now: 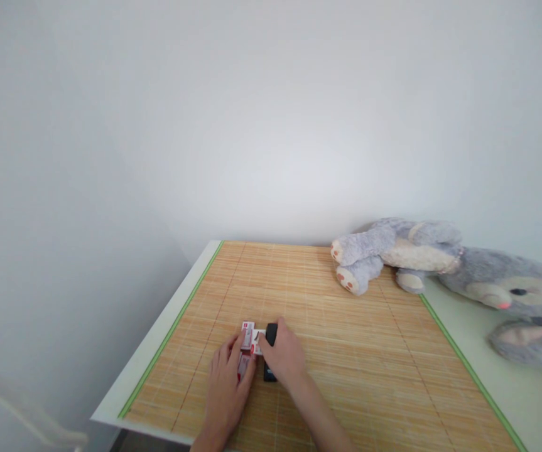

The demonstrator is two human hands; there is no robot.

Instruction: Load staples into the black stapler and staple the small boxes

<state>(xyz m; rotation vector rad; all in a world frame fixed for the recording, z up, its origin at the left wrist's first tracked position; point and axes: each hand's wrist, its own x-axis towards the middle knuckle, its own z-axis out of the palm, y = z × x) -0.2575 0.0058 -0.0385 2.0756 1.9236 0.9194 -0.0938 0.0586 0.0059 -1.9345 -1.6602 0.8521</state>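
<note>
On the bamboo mat, several small boxes lie close together between my hands. My left hand [227, 384] is curled around red-and-white boxes, its thumb and forefinger on either side of the lower box [243, 365]. Just beyond it lies the upper red-and-white box [249, 326], touched by the fingertips. My right hand [287, 356] has its thumb on a small white box with red print [256, 347] and its fingers at the far side of a black box [271, 333]. Part of the black box is hidden under that hand. Whether the boxes are joined, I cannot tell.
A bamboo mat [346, 364] with green edging covers most of the white table [157, 333]. At the back right a grey plush toy [393, 248] lies on its side, partly over the mat. A pale wall rises behind. A blurred white cable [39, 420] shows at lower left.
</note>
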